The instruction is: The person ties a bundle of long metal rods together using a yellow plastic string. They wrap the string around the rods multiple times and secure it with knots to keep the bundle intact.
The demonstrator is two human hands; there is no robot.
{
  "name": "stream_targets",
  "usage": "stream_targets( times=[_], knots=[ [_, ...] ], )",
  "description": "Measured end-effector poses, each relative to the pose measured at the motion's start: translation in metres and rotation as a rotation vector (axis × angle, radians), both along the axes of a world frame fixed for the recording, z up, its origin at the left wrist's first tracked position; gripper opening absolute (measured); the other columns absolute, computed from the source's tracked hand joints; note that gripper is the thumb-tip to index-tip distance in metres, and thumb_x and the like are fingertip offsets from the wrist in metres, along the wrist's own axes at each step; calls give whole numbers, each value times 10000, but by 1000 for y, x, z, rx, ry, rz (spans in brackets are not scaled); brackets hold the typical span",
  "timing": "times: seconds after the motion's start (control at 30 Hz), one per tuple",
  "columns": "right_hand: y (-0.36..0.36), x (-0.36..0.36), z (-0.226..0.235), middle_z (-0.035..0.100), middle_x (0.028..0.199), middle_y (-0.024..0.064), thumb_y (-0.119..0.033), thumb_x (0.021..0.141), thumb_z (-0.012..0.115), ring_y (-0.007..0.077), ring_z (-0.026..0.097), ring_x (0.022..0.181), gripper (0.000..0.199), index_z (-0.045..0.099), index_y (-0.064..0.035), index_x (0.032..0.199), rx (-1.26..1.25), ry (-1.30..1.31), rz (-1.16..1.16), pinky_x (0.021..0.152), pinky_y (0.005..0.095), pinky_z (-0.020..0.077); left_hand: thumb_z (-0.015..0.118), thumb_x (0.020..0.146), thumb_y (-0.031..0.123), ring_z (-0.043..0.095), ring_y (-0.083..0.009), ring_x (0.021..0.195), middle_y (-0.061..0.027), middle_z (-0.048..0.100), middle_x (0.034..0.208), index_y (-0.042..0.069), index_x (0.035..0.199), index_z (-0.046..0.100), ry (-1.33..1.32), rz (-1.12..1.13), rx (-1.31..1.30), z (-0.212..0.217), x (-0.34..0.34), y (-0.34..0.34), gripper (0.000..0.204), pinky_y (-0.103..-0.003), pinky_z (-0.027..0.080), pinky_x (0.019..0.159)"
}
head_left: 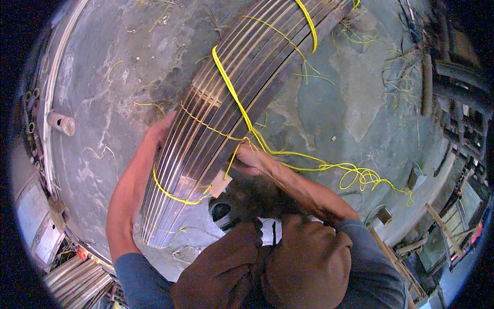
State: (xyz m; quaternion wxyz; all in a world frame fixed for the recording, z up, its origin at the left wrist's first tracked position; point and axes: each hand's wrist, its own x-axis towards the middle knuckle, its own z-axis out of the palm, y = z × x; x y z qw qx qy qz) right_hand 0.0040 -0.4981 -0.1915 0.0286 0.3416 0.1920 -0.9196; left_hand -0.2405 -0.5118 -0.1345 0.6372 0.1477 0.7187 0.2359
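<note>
A long bundle of thin brown slats (216, 110) runs from the lower left to the upper right between my arms. Loops of yellow cord (229, 85) cross it at several places. My left hand (167, 125) presses against the bundle's left side, its fingers hidden behind the slats. At the right edge my right hand (248, 157) is closed beside the cord, with its fingertips partly hidden. What it holds cannot be made out. A small pale flat piece (221, 184) sticks out at the bundle's right side near its lower end.
Loose yellow cord (360, 177) trails in coils over the stained concrete floor (342, 98) on the right. A short hollow tube (62, 123) lies at the left. Poles (80, 280) lie at the lower left, and wooden pieces (445, 226) stand along the right.
</note>
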Motion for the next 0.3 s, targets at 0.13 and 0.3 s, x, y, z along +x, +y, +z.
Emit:
stream_targets(
  times=[0.13, 0.3],
  knots=[
    [-2, 5, -10, 629, 1089, 69, -303, 968, 468, 209, 584, 928, 325, 596, -60, 1141, -72, -28, -36, 728, 363, 513, 539, 939, 198, 613, -158, 909, -50, 658, 1015, 82, 1140, 626, 51, 34, 54, 15, 10, 3, 248, -333, 515, 789],
    [19, -3, 35, 676, 1054, 41, -164, 927, 565, 144, 638, 939, 200, 649, -77, 1087, -98, -73, -38, 835, 324, 512, 555, 934, 151, 610, -152, 901, -31, 659, 988, 89, 1127, 635, 258, -77, 175, 0, -6, -7, 218, -328, 515, 790]
  ],
)
